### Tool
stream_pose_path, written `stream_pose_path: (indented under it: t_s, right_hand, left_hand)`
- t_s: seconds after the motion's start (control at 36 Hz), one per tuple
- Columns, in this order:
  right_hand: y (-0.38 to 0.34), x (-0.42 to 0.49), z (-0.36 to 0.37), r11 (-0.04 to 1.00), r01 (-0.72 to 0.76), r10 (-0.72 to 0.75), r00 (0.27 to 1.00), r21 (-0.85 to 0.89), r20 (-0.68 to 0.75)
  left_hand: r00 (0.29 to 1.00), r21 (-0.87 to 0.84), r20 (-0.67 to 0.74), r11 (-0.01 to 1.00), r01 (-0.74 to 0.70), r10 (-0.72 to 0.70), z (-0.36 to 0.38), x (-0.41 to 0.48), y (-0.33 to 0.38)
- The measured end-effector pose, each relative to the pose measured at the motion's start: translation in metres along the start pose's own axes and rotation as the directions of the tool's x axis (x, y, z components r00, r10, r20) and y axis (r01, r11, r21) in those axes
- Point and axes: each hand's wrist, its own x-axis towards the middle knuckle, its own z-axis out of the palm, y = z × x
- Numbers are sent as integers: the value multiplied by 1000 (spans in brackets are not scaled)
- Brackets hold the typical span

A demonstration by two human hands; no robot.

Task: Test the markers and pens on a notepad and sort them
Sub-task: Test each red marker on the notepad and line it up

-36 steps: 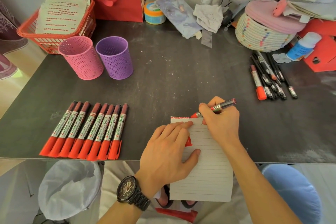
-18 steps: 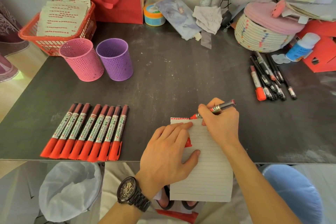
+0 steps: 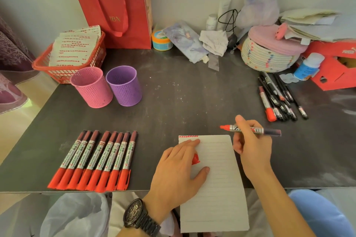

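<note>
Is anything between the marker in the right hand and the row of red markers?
Yes. The left hand, flat on the notepad, lies between the marker and the row of red markers; nothing else does.

Dark grey counter [image 3: 183,92], pretty scuffed, with white flecks around the middle. Front left there's a neat row of eight red markers [image 3: 92,159] lying side by side, touching, red ends toward the front edge. Behind them a pink cup [image 3: 92,87] and a purple cup [image 3: 124,85] stand upright just beside each other, with a red basket [image 3: 63,69] of paper slips behind the pink one. A notepad [image 3: 215,179] sits at the front, its lower part hanging off the edge. On the right is a loose pile of pens [image 3: 279,98], and behind it a woven basket [image 3: 267,57] with a pink lid. A red bag [image 3: 115,5] stands at the back wall.
</note>
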Motion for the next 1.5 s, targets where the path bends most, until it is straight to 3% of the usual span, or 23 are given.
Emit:
stream_pose_path:
  t_s: [0.14, 0.31, 0.42, 0.53, 0.78, 1.03, 1.33, 1.5]
  right_hand:
    - [-13, -20, -13, 990, -110, 108, 994, 91, 34]
    - [-24, -46, -29, 905, -309, 270, 948, 294, 166]
    - [-21, -59, -35, 864, -370, 344, 929, 341, 137]
    - [-15, -71, -40, 855, -367, 370, 927, 367, 65]
    - [-13, -93, -41, 872, -364, 372, 927, 327, 41]
    - [-17, -100, -39, 910, -321, 318, 946, 264, 57]
    - [-11, -106, -31, 919, -366, 344, 926, 143, 158]
    - [-20, -104, -41, 961, -269, 276, 924, -63, 265]
  left_hand:
    - [999, -70, -34, 998, -8, 5, -7, 11, 0]
    - [994, -170, -106, 985, 17, -35, -24, 12, 5]
    - [998, -300, -33, 953, 40, -52, -32, 6, 8]
    - [989, -383, 134, 917, 111, -63, -33, 0, 11]
    - [956, -499, 283, 838, 222, -85, -36, -8, 22]
    - [969, -451, 212, 867, 212, -127, -41, -9, 28]
    - [993, -470, 115, 883, 27, 31, -44, -12, 36]
    - [987, -470, 153, 883, 21, 58, -52, -14, 26]
